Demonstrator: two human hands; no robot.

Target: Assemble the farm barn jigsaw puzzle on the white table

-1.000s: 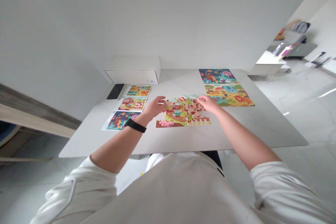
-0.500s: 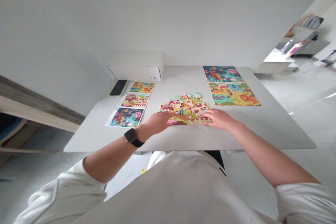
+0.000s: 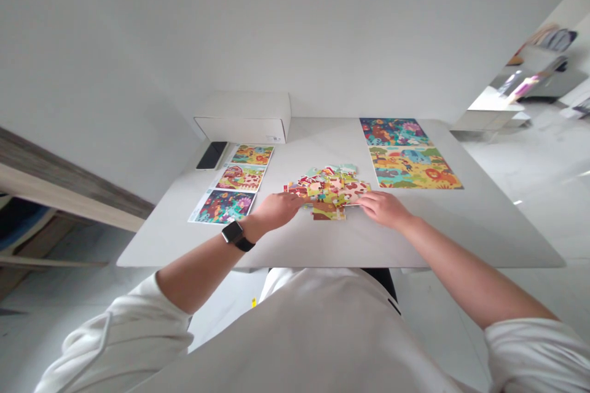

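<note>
A heap of colourful jigsaw pieces (image 3: 332,185) lies in the middle of the white table (image 3: 415,233). My left hand (image 3: 275,209), with a black watch (image 3: 236,235) on its wrist, rests at the heap's near left edge, fingers stretched flat and touching the pieces. At the heap's near right edge lies my right hand (image 3: 383,207), its fingers also extended low onto the pieces. A small joined chunk of pieces (image 3: 328,213) sits between the two hands. Neither hand lifts anything.
Two finished puzzles (image 3: 405,150) lie at the back right. On the left a sheet with three picture cards (image 3: 233,184) lies beside a black phone (image 3: 211,155). A white box (image 3: 244,118) stands against the wall at the back.
Both hands dropped from the heap's far part to its near edge, then pushed inward. The joined bottom strip of puzzle broke up and bunched into the heap.
</note>
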